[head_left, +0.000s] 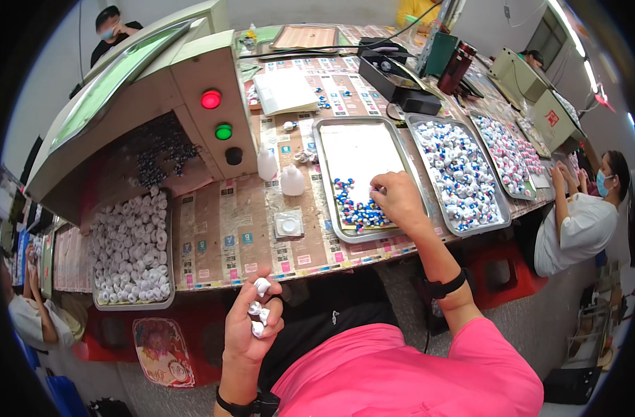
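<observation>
A: How are the two hands placed?

B: Well apart. The left hand (253, 316), in front of the table (223, 226), has its fingers curled around a few small white pieces (262, 286). The right hand (399, 198) is over the middle tray (366, 237), fingertips drawn close beside a heap of blue-and-white pieces (357, 213); I cannot tell whether they pinch one.

A: Where exactly is that heap?

B: At the tray's near end, on a pale sheet (359, 153) whose far part is bare.

A: And around it?

B: To the right, a second tray (485, 229) full of white and blue pieces, then a third tray (524, 197) with pink among the white. To the left stand two translucent bottles (292, 181), with a white dish (288, 224) nearer the edge.

A: Farther left?

B: A tray of white pieces (133, 243) at the opening of a cream machine (223, 69), which bears a red lamp (210, 99) and a green lamp (223, 131).

A: Anyone close by?

B: A masked co-worker (578, 233) in a white top, at the right.
</observation>
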Tool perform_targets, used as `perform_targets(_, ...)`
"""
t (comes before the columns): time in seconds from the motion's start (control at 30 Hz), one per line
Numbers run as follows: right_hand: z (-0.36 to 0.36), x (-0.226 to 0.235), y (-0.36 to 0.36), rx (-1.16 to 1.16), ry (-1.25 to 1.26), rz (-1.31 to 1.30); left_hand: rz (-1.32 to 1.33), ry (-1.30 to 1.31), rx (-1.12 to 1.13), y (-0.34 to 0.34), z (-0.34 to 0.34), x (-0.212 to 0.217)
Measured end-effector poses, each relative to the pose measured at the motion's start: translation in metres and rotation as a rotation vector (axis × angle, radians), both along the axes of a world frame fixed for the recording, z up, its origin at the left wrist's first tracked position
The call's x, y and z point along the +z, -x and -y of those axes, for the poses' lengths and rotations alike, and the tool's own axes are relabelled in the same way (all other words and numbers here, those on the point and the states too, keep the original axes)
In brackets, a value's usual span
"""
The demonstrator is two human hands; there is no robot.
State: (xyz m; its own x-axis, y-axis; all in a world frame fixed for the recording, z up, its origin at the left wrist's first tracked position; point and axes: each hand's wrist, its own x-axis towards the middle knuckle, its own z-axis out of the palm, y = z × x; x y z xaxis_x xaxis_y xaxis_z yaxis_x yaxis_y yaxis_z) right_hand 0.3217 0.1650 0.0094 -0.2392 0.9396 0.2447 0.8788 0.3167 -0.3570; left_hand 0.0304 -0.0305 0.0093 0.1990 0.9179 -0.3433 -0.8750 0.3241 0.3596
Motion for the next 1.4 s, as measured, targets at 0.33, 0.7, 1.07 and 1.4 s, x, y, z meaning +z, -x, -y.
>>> perform_targets(0.33,0.036,0.013,0.031,0.150,0.326,-0.749,0.059,-0.045,0.011,-0.003,-0.003,-0.002)
perform_targets(0.7,0.052,0.020,0.090,0.322,0.629,-0.811,0.223,0.030,0.048,0.004,0.004,-0.011)
perform_targets(1.07,0.037,0.015,0.120,0.479,0.133,-0.265,0.382,0.275,0.012,-0.004,0.030,-0.013)
perform_targets(1.4,0.036,0.011,0.121,0.513,0.093,-0.254,0.287,0.077,-0.077,-0.008,0.043,-0.013)
